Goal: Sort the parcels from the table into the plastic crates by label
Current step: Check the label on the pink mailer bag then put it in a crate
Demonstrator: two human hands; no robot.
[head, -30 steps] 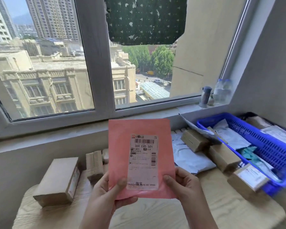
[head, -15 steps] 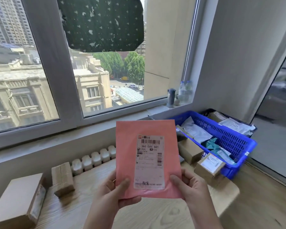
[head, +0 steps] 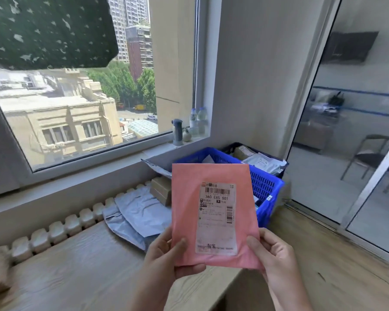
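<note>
The pink envelope (head: 186,209) has swung right with the person's turn and now stands in front of the blue crate (head: 265,187), not left of it. It is held upright above the table (head: 76,265), its one white label (head: 217,218) facing out. The left hand (head: 164,261) pinches its lower left corner and the right hand (head: 274,259) its lower right. There are two crates, with a black crate (head: 230,146) just behind the blue. Two grey mailing bags (head: 142,209) overlap on the table.

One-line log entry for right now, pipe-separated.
phase: label check | left hand: grips pink parcel lower left | right hand: grips lower right | label: facing camera | blue crate: behind parcel
</note>
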